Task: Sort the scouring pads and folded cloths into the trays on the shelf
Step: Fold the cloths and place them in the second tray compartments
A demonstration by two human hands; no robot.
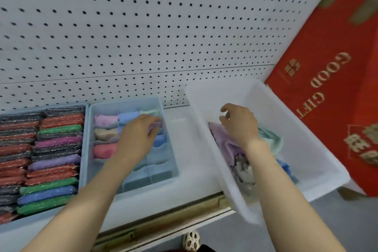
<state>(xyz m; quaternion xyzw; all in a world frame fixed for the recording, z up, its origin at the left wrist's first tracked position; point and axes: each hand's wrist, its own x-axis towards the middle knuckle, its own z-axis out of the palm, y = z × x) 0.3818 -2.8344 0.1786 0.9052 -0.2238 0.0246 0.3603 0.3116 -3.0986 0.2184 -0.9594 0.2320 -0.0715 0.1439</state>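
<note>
A blue divided tray (170, 149) in the middle of the shelf holds folded cloths in pink, lilac, beige and blue. My left hand (137, 139) reaches into it, fingers curled round a lilac folded cloth (156, 126) at a right-hand compartment. To the left, another blue tray (84, 141) is packed with rows of scouring pads (53, 161) in red, green, purple and dark grey. A white bin (306, 149) on the right holds loose cloths (225, 139), purple, teal and blue. My right hand (239, 125) hovers inside the bin just above them, fingers loosely curled, holding nothing.
A white pegboard wall (143, 26) backs the shelf. A red gift bag (327, 80) leans at the right behind the bin. The shelf's front edge (163, 219) runs below the trays, and the bin overhangs it.
</note>
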